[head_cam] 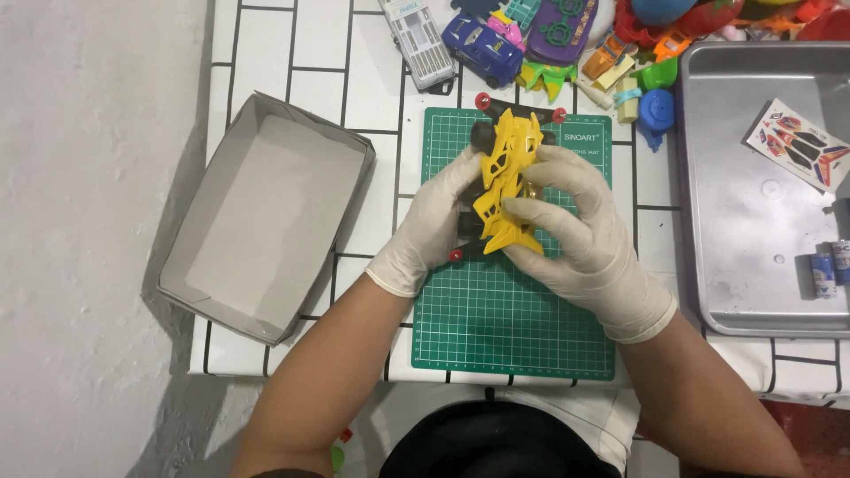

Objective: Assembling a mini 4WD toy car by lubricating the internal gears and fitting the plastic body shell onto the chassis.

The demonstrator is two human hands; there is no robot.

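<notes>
Nearest, a green cutting mat (pixel 513 319) on the white tiled table (pixel 354 80). Above it, left hand (pixel 429 232) and right hand (pixel 575 235), both gloved, clasped around a yellow toy racing car (pixel 506 177), held tilted over the mat's upper half; black wheels and red hubs visible behind the shell. To the left, an open grey cardboard box (pixel 266 217). To the right, a metal tray (pixel 753 221) with a sticker sheet (pixel 799 144) and small batteries (pixel 825 273). Farthest, a heap of colourful toys (pixel 567 44), among them a blue toy car (pixel 482 46).
</notes>
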